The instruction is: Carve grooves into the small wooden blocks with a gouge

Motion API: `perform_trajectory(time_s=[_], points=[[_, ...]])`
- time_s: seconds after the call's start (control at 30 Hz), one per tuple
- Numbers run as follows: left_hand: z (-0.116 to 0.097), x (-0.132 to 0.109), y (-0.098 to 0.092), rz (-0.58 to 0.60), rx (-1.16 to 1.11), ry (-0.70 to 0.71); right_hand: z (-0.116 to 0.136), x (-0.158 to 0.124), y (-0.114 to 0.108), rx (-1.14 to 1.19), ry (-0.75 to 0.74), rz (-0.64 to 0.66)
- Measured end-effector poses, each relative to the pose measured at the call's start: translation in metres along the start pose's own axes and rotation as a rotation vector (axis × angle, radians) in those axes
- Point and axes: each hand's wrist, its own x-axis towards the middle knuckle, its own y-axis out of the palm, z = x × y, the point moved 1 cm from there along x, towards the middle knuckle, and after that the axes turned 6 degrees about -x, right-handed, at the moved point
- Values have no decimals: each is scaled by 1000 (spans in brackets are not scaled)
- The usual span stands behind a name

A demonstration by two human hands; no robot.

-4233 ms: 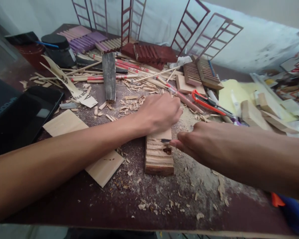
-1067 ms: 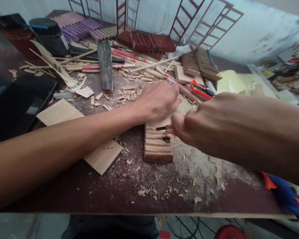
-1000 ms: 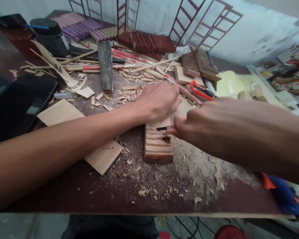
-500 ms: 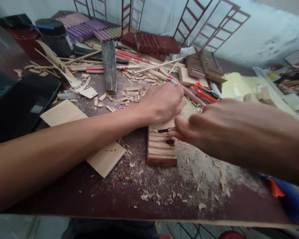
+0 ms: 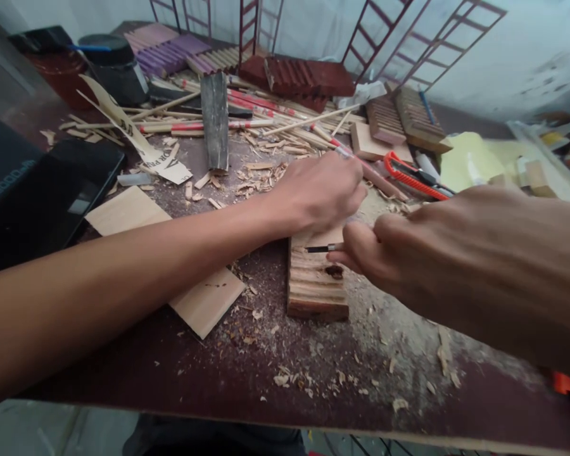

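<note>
A wooden block (image 5: pixel 317 292) with grooves cut across its near part and a dark knot lies on the table. My left hand (image 5: pixel 323 190) is closed over the block's far end, its fingertips mostly hidden. In my right hand (image 5: pixel 389 247) is a small carving tool (image 5: pixel 320 249) with a thin dark shaft. Its tip rests at the block's surface near the left edge, just beyond the cut grooves. The tool's handle is covered by my fingers.
Wood shavings (image 5: pixel 294 378) and dust surround the block. A flat board (image 5: pixel 209 301) lies under my left forearm. An orange utility knife (image 5: pixel 415 177) sits beyond my right hand. Sticks, grooved blocks (image 5: pixel 308 77) and lidded jars (image 5: pixel 114 69) crowd the back.
The view has shifted, so the table's contents appear further right. The carving tool's tip has moved slightly leftward over the block. Both hands keep their holds.
</note>
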Motion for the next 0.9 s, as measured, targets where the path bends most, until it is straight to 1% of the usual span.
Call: perform_trajectory(time_s=[0.03,0.1,0.13,0.17,0.2,0.27,0.37,0.43,0.5,0.57,0.63,0.7,0.77,0.9], points=[[0,0,-1,7,5,-6,0,1,-1,-37,-38,32],[-1,-1,-3,27,18,-16,0,3,1,-118,-154,179],[-2,-1,-4,37,21,-20,-1,3,2,-110,-192,240],[-3,-1,-5,45,22,-25,-3,2,3,-84,-211,277],[-3,-2,-6,51,20,-33,-4,1,4,-59,-212,284],[-4,-2,-8,55,10,-39,-10,-4,5,-32,-195,222],[-5,-1,-8,56,-3,-42,-21,-11,8,-63,-198,78],[-6,-1,-8,59,-1,-47,-24,-12,11,-89,-208,46],[-6,0,-7,65,5,-54,-19,-9,14,-86,-222,84],[-6,0,-7,65,13,-57,-7,-4,17,-76,-235,149],[-6,-1,-6,56,26,-59,4,0,16,-112,-227,157],[-5,-1,-6,52,32,-54,10,1,14,-149,-215,144],[-4,-1,-6,59,29,-46,8,-1,11,-144,-192,145],[-3,-2,-7,57,23,-25,-4,-10,10,-136,-80,177]])
